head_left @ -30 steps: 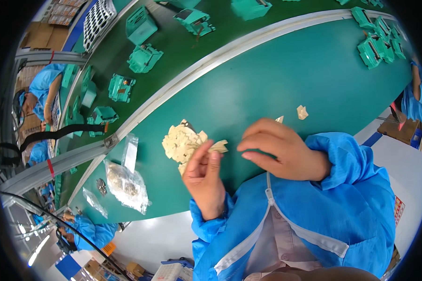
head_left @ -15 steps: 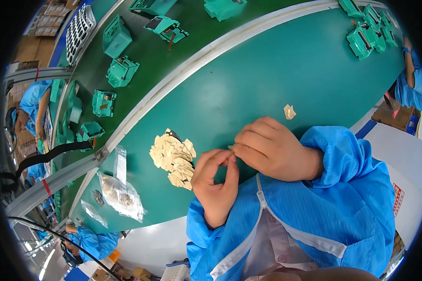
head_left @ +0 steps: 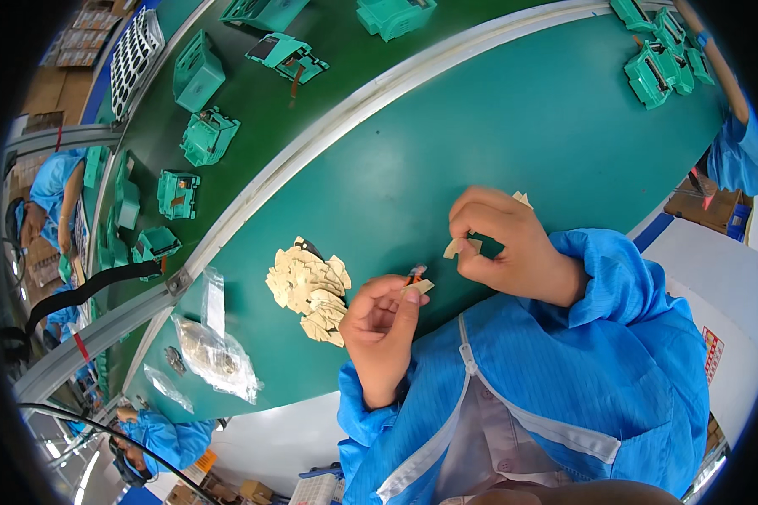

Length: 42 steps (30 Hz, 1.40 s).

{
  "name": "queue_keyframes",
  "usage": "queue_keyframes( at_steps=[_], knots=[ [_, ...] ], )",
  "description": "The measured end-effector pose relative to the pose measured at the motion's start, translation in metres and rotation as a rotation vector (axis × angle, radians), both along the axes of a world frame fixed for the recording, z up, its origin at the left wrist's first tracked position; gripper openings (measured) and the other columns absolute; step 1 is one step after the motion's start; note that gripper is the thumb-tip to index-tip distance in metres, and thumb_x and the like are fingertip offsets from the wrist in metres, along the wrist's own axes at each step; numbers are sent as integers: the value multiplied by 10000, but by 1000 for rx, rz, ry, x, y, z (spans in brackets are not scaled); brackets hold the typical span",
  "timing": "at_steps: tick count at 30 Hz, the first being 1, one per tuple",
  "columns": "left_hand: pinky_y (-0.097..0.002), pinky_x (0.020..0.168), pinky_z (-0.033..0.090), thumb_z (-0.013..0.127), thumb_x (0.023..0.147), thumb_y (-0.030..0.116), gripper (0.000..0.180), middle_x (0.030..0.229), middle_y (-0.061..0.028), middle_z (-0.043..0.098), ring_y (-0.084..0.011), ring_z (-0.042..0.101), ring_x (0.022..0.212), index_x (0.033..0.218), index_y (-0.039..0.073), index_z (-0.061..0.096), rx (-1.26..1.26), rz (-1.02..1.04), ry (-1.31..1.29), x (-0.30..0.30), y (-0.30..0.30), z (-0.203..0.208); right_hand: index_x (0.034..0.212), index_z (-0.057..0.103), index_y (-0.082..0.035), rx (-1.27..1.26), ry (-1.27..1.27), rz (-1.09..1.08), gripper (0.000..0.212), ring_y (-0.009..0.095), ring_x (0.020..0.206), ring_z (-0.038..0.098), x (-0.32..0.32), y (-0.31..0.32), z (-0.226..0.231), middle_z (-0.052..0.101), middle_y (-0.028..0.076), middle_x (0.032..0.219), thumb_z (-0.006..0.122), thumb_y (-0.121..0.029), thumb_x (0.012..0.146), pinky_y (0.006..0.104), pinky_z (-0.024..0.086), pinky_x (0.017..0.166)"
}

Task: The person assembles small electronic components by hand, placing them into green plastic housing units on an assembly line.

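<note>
My left hand [head_left: 381, 332] pinches a small flat piece [head_left: 419, 287], cream with an orange and dark part, between thumb and fingertips. To its right and slightly farther off, my right hand [head_left: 514, 244] is closed in a pinch on a small cream paper piece [head_left: 453, 248]. The hands are apart, just above the green tabletop [head_left: 446, 135]. Left of my left hand lies a heap of cream paper pieces [head_left: 303, 286], with something dark at its far edge. Another cream piece [head_left: 523, 199] on the table is partly hidden behind my right hand.
Clear plastic bags [head_left: 219, 358] and small dark metal bits [head_left: 174, 360] lie at the left. Beyond a pale rail [head_left: 312, 139], green housings [head_left: 209, 136] stand on a dark green belt. More housings [head_left: 651, 74] sit far right, near a co-worker's arm [head_left: 720, 63].
My hands have come apart, the right moving right and away with a cream piece. The housings on the belt have shifted slightly left. At far right, the co-worker's arm now reaches farther out.
</note>
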<state>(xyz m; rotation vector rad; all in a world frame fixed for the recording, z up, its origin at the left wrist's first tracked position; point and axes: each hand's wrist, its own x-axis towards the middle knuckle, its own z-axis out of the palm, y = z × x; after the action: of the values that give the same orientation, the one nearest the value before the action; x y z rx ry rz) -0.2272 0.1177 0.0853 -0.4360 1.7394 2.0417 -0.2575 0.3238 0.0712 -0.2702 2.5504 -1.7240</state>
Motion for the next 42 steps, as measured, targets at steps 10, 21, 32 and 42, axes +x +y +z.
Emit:
queue_keyframes(
  at_steps=[10,21,32,42],
  knots=[
    [-267,852,516,616,914,-71,206,1006,-98,669,-160,647,945,1112,-25,583,280,166,-23,3,21,-28,934,618,-8,-172,-170,-5,94,219,807,571,16,-11,3,590,104,928,634,28,849,321,463,680],
    [-265,853,514,637,924,-33,168,988,-89,677,-140,652,921,1086,-7,602,340,184,-1,2,24,-25,983,607,-60,122,169,-57,181,290,880,581,13,-5,6,585,101,951,694,-78,826,388,467,733],
    [-281,849,542,621,931,-43,149,1013,-124,683,-163,667,938,1078,-17,607,271,276,102,6,33,-28,972,613,-27,100,155,-60,184,290,821,629,23,-21,-4,613,121,957,700,-50,811,378,526,698],
    [-234,828,521,633,908,-86,176,1035,-135,688,-132,663,939,1075,-32,615,94,227,196,9,36,-20,906,579,-32,-109,-110,-68,172,222,735,635,18,-14,-4,612,103,875,679,-6,768,336,507,615]
  ],
)
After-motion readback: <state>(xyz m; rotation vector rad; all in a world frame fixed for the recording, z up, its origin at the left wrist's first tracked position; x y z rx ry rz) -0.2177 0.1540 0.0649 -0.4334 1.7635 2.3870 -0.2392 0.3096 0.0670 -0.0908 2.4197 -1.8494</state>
